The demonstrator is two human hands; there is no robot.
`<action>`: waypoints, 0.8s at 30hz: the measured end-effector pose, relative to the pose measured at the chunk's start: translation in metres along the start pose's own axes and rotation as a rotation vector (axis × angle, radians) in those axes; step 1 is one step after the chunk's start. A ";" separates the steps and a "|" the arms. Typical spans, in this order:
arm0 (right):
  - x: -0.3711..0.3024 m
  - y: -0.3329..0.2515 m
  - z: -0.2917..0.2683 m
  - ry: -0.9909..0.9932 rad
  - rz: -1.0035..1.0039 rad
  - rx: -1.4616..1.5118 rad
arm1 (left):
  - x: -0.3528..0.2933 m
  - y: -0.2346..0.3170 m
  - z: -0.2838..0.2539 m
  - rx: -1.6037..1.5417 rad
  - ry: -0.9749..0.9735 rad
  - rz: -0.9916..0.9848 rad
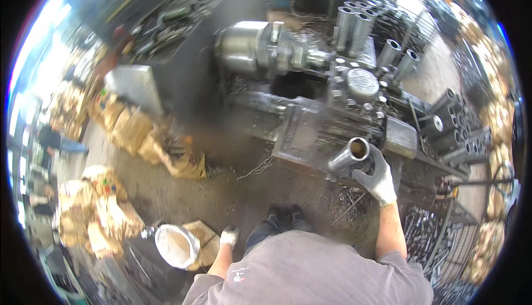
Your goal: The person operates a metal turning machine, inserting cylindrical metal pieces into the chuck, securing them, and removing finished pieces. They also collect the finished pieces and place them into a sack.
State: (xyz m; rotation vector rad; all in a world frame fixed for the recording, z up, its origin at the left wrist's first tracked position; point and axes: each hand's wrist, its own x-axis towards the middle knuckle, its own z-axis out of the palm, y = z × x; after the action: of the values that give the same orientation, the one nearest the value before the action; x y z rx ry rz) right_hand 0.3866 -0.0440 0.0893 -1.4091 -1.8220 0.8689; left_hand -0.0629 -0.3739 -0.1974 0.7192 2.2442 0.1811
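Gripping item: right hand (pixel 378 178), in a light work glove, fingers closed round the lower side of a short steel tube (pixel 350 155); the forearm rises to it from the lower edge of the picture. Tube: held in the air just in front of the lathe bed (pixel 302 133), near its front edge and below the tool post (pixel 360 86). Long axis: tilted, running from lower left to upper right, with the open bore at the upper right end facing up toward the camera; the hand lies to the right of and under that end. Left hand (pixel 228 235): also gloved, hanging low beside the person's leg, well apart from the tube and touching nothing; whether its fingers are curled or spread cannot be told. Nearer hand to the tube: the right, already on it. Chuck (pixel 249 47): up and to the left of the tube, at the head end of the lathe. Nearby stock: more tubes standing upright (pixel 354 25) behind the tool post, and others stacked on their sides (pixel 457 125) at the right end of the bed. White bucket (pixel 176 245) on the floor by the left hand.
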 end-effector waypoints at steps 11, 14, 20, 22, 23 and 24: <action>-0.042 -0.086 0.178 -0.474 -0.224 0.204 | -0.182 -0.190 0.112 -0.711 0.251 -0.497; -0.110 -0.153 0.262 -0.787 -0.582 -0.094 | -0.214 -0.230 0.171 -0.877 0.405 -0.406; -0.291 -0.257 0.372 -1.443 -1.048 -0.142 | -0.329 -0.308 0.259 -0.935 0.465 -0.828; -0.345 -0.281 0.396 -1.595 -1.244 -0.134 | -0.385 -0.314 0.276 -1.042 0.464 -1.086; -0.370 -0.290 0.410 -1.656 -1.322 -0.115 | -0.411 -0.322 0.303 -1.136 0.497 -1.174; -0.394 -0.299 0.422 -1.754 -1.388 -0.063 | -0.436 -0.339 0.378 -1.263 0.668 -1.227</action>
State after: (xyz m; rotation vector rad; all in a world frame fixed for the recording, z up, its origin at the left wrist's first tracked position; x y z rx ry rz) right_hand -0.0432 -0.5308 0.0590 1.3464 -3.0124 1.1430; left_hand 0.2961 -0.9288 -0.3045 -1.4933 2.1004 1.1394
